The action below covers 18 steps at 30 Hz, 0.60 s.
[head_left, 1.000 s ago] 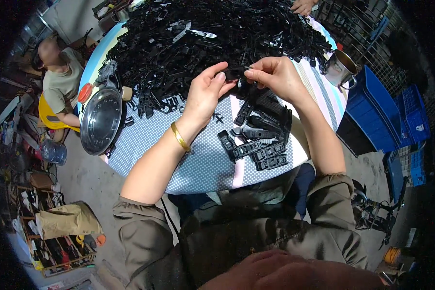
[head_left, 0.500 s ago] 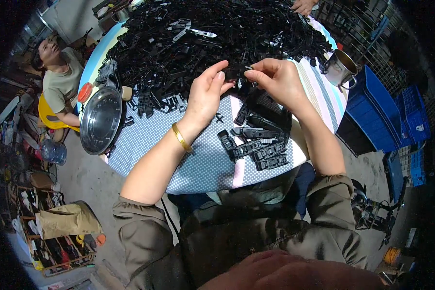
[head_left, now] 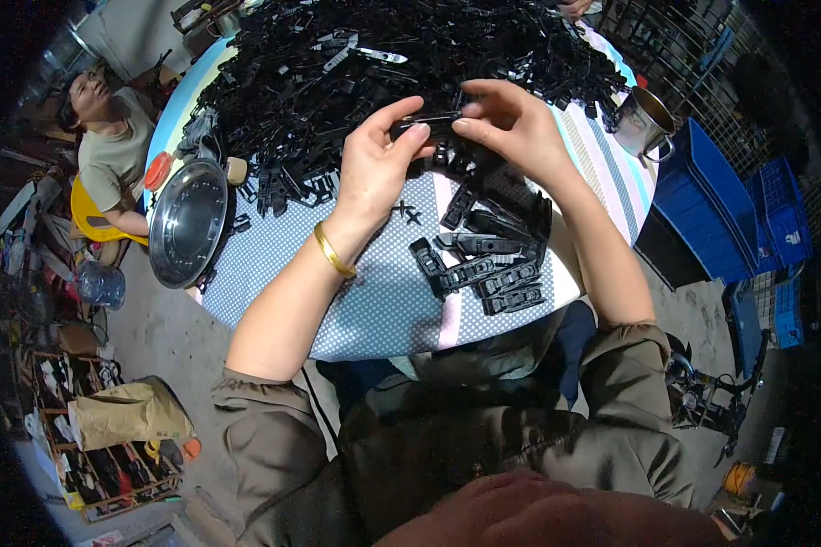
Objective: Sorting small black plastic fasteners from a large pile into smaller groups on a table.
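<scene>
Above the near edge of a big heap of black plastic parts [head_left: 292, 118], my two hands face each other. A slim, dark strip-like plastic part [head_left: 436, 118] spans the space between their fingertips. My left hand [head_left: 374, 164], with a gold bangle at its wrist, pinches one end between thumb and fingers. At the other end, the thumb of my right hand [head_left: 520, 137] meets the part; its index finger is raised and the other fingers are blurred. Just nearer to me lies a group of black clip-like pieces [head_left: 488, 272]. Small black cross-shaped bits [head_left: 407, 213] rest beside my left wrist.
A dark metal bowl [head_left: 188, 226], a red lid [head_left: 159, 170] and a small jar stand at the table's left edge. On the right are a metal mug [head_left: 645, 123] and blue crates [head_left: 711, 201]. Another person [head_left: 114, 150] sits at the left; a hand shows far right.
My left hand has shifted slightly left and down. My right hand's index finger has lifted away from the thumb. The slim part now shows between the hands. The far person's hand has drawn back.
</scene>
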### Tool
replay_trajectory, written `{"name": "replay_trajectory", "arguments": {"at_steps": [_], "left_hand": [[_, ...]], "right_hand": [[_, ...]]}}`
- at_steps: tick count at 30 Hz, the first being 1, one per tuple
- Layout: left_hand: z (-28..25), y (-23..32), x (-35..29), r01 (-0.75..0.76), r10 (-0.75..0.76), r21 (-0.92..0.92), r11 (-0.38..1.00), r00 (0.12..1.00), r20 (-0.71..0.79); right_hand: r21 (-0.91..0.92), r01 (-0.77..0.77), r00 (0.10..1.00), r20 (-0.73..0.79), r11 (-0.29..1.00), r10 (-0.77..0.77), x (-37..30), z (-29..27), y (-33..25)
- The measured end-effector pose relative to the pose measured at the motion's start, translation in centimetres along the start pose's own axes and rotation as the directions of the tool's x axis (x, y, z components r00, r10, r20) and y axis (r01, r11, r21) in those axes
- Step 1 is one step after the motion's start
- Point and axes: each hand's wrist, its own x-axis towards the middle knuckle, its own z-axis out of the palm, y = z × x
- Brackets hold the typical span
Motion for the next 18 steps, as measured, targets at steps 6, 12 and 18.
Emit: {"name": "replay_trajectory", "arguments": {"at_steps": [6,12,18], "left_hand": [[-0.2,1.3,-0.1,0.108,-0.089,-0.108,0.988,0.983,0.163],[-0.4,1.4,0.1,0.070,-0.049,-0.103,0.992,0.980,0.195],[1.3,1.9,-1.9,0.053,-0.184,0.238,0.970,0.797,0.576]], "right_hand": [[0.323,-0.154,0.937,0.348,0.934,0.034,0.3,-1.0,-0.1],[0.347,-0.107,0.951,0.308,0.932,-0.006,0.5,-0.8,0.0],[0.133,-0.180,0.973,0.169,0.975,0.157,3.0,-5.1,4.6]]}}
